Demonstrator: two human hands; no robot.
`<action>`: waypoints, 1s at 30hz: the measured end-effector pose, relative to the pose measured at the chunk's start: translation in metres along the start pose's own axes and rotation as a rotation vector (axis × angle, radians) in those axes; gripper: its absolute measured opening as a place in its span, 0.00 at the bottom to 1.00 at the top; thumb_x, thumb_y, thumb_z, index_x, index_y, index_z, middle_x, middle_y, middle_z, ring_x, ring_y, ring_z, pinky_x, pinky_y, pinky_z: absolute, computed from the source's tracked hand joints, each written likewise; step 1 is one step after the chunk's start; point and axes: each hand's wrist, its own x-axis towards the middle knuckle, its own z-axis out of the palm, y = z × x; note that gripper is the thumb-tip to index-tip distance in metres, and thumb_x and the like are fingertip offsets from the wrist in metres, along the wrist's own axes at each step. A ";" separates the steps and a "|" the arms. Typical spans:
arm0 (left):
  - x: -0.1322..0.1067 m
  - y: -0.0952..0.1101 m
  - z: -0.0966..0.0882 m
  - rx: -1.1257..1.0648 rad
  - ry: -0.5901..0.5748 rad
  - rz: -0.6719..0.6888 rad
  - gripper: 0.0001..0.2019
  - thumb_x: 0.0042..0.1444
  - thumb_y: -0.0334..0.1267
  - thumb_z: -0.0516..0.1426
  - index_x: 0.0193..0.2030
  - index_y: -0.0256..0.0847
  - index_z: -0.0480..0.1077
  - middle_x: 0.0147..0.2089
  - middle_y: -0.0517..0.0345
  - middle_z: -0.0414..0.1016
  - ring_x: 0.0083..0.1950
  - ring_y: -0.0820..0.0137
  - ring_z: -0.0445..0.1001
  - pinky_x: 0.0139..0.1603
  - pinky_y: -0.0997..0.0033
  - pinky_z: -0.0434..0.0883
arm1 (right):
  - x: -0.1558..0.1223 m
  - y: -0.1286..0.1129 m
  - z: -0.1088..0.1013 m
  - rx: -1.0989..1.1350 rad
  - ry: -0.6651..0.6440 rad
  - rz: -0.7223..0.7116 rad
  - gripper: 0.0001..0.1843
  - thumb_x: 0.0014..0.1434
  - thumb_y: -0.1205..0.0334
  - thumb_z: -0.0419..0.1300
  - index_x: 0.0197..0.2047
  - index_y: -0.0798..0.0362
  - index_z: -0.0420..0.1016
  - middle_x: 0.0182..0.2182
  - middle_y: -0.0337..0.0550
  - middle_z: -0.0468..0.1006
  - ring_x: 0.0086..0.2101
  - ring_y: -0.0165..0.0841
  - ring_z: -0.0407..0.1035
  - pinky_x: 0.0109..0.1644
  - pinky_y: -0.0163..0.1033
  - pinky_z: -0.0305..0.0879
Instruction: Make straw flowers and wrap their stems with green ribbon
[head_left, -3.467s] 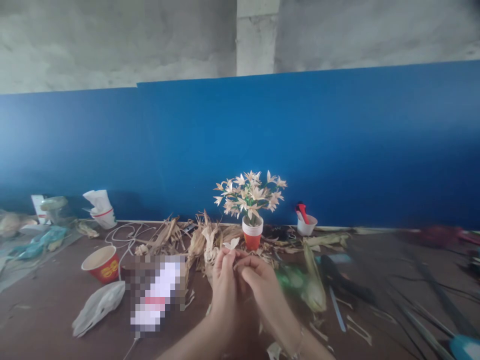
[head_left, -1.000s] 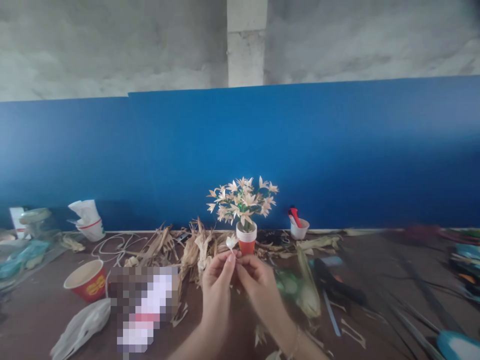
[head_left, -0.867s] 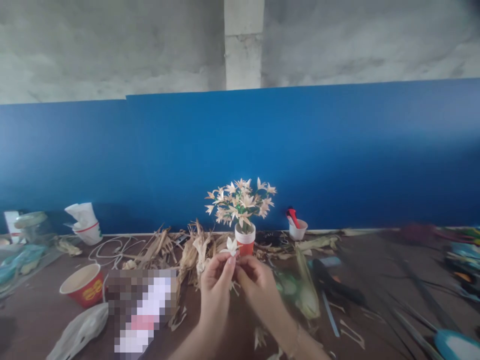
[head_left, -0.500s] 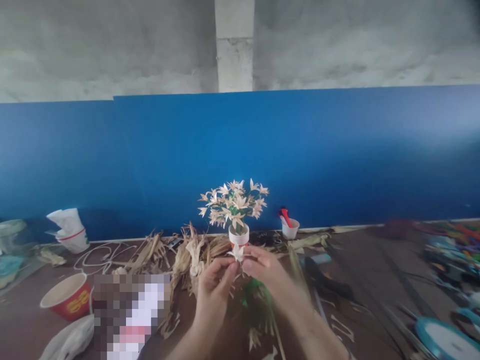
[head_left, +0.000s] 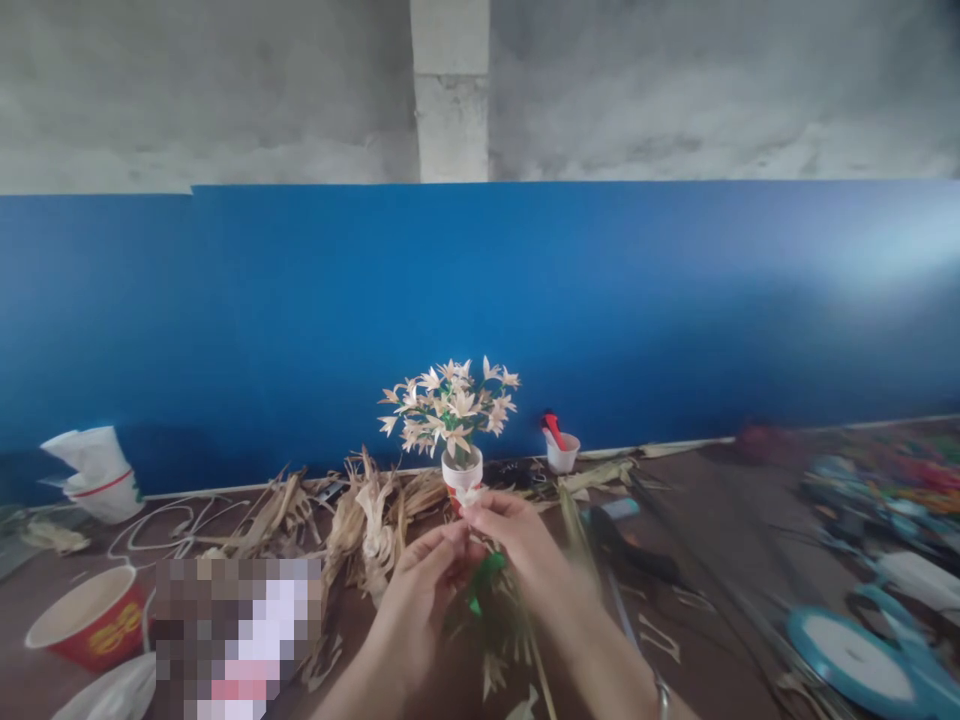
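Observation:
Between the fingertips of my right hand (head_left: pixel 506 525) is a small cream flower (head_left: pixel 470 495) that looks made of dried husk. My left hand (head_left: pixel 431 565) pinches just below it, fingers closed; what lies between them is hidden, perhaps the flower's base. Behind both hands, a bunch of similar cream flowers (head_left: pixel 454 405) on green stems stands in a white and red cup (head_left: pixel 461 465). Under my right hand lies something green (head_left: pixel 487 575), partly covered, with pale husk pieces (head_left: pixel 493 675) near it.
Dried husks (head_left: pixel 367 520) lie in a heap left of the cup. A red paper bowl (head_left: pixel 90 620), tissues in a cup (head_left: pixel 101 480) and a white cord (head_left: pixel 180 530) are further left. Rightward are a small white cup (head_left: pixel 562 453) and a blue ribbon spool (head_left: pixel 855 655).
My view has turned slightly right, so things sit further left. My left hand has dropped a little below the flower, and my right fingers now cover more of the flower.

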 end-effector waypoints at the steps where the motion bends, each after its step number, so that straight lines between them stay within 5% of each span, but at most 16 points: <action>1: 0.001 0.000 -0.001 -0.037 -0.007 -0.026 0.11 0.43 0.39 0.66 0.32 0.36 0.77 0.25 0.58 0.74 0.29 0.75 0.70 0.35 0.77 0.66 | 0.000 0.001 0.000 0.034 -0.025 0.012 0.11 0.44 0.59 0.67 0.22 0.57 0.72 0.19 0.37 0.72 0.19 0.25 0.64 0.25 0.31 0.59; 6: 0.003 0.000 -0.005 -0.134 -0.083 -0.113 0.09 0.42 0.38 0.67 0.29 0.35 0.75 0.23 0.61 0.70 0.29 0.76 0.68 0.34 0.76 0.66 | 0.000 0.009 0.003 0.096 -0.089 0.091 0.10 0.44 0.60 0.66 0.24 0.56 0.71 0.18 0.36 0.72 0.17 0.26 0.65 0.21 0.31 0.57; 10: 0.003 -0.001 -0.007 -0.108 -0.103 -0.116 0.11 0.40 0.39 0.68 0.26 0.36 0.73 0.23 0.61 0.69 0.28 0.76 0.67 0.34 0.76 0.67 | 0.001 -0.002 -0.008 -0.097 -0.194 0.091 0.09 0.49 0.58 0.63 0.28 0.56 0.73 0.24 0.38 0.75 0.23 0.28 0.69 0.29 0.33 0.63; 13: 0.007 -0.003 -0.011 -0.015 -0.040 -0.066 0.13 0.39 0.40 0.68 0.27 0.37 0.71 0.24 0.61 0.69 0.25 0.77 0.66 0.28 0.77 0.65 | -0.001 -0.023 -0.043 -0.641 -0.217 0.081 0.14 0.51 0.57 0.62 0.41 0.53 0.75 0.38 0.44 0.78 0.37 0.34 0.72 0.42 0.38 0.65; 16: 0.012 -0.006 -0.016 0.047 0.017 0.003 0.15 0.41 0.43 0.67 0.31 0.38 0.70 0.24 0.64 0.68 0.21 0.80 0.62 0.22 0.80 0.61 | -0.008 -0.036 -0.094 -1.333 0.142 0.017 0.15 0.54 0.66 0.55 0.45 0.52 0.73 0.45 0.49 0.75 0.46 0.39 0.68 0.49 0.42 0.59; 18: 0.014 -0.007 -0.019 0.045 0.037 0.029 0.15 0.42 0.45 0.66 0.32 0.38 0.70 0.23 0.65 0.67 0.19 0.82 0.57 0.18 0.83 0.55 | -0.016 -0.033 -0.126 -1.786 0.322 0.162 0.19 0.52 0.68 0.54 0.48 0.50 0.71 0.49 0.52 0.71 0.50 0.46 0.63 0.50 0.49 0.57; 20: 0.015 -0.007 -0.019 0.025 0.061 0.030 0.15 0.41 0.44 0.66 0.33 0.38 0.70 0.23 0.65 0.67 0.19 0.84 0.55 0.17 0.84 0.52 | -0.025 -0.024 -0.148 -1.860 0.369 0.261 0.20 0.51 0.69 0.56 0.49 0.56 0.70 0.45 0.61 0.71 0.47 0.53 0.65 0.46 0.52 0.57; 25: 0.013 -0.006 -0.018 -0.021 0.140 -0.003 0.17 0.35 0.39 0.69 0.30 0.35 0.72 0.24 0.60 0.70 0.22 0.83 0.59 0.22 0.86 0.57 | -0.034 0.000 -0.170 -1.916 0.410 0.271 0.25 0.50 0.78 0.51 0.52 0.56 0.65 0.45 0.58 0.70 0.47 0.47 0.65 0.45 0.45 0.56; 30: 0.013 -0.005 -0.017 -0.017 0.144 -0.012 0.15 0.35 0.38 0.69 0.29 0.35 0.72 0.24 0.59 0.70 0.22 0.83 0.60 0.22 0.85 0.58 | -0.027 -0.001 -0.184 -1.885 0.415 0.224 0.19 0.50 0.73 0.52 0.47 0.57 0.67 0.44 0.57 0.69 0.46 0.47 0.64 0.43 0.43 0.56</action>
